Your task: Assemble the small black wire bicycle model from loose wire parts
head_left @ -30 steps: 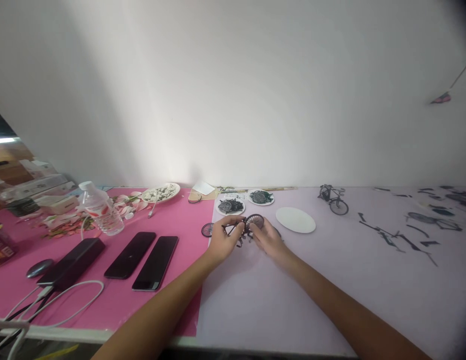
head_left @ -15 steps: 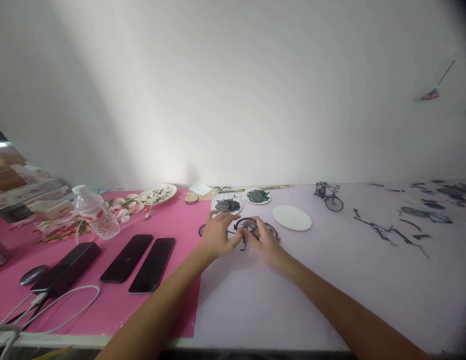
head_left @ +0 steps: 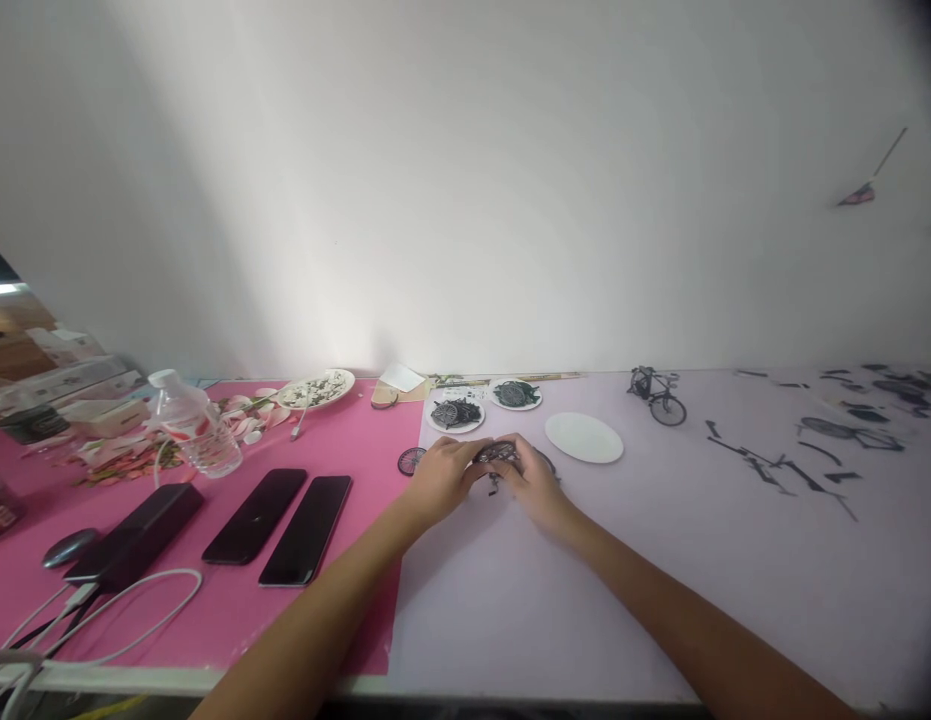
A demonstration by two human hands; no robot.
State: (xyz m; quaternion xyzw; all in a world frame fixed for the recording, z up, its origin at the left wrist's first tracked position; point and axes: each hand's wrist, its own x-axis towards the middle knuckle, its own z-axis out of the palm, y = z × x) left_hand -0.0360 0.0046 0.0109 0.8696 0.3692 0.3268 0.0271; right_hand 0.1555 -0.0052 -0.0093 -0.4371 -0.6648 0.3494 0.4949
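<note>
Between my two hands is a small dark model bicycle wheel (head_left: 498, 452), tilted nearly flat. My left hand (head_left: 445, 482) closes on its left side, and my right hand (head_left: 536, 487) pinches it from the right. A small dark pedal part (head_left: 493, 487) hangs just below the fingers. Beside my left hand lies a spoked wheel (head_left: 411, 461) on the pink mat. Part of another round dark piece (head_left: 547, 463) shows behind my right hand; the fingers hide most of it.
Two small plates (head_left: 455, 414) (head_left: 517, 393) of dark parts and a white plate (head_left: 583, 437) sit beyond my hands. A model bicycle (head_left: 658, 394) stands at back right, with loose black parts (head_left: 784, 462) farther right. Left are two phones (head_left: 306, 531) (head_left: 255, 517), a power adapter (head_left: 139, 535) and a bottle (head_left: 195, 425).
The wheel between my hands has tipped from facing me to nearly flat. My left fingers have lowered and closed in, uncovering the wheel on the pink mat and the plate behind.
</note>
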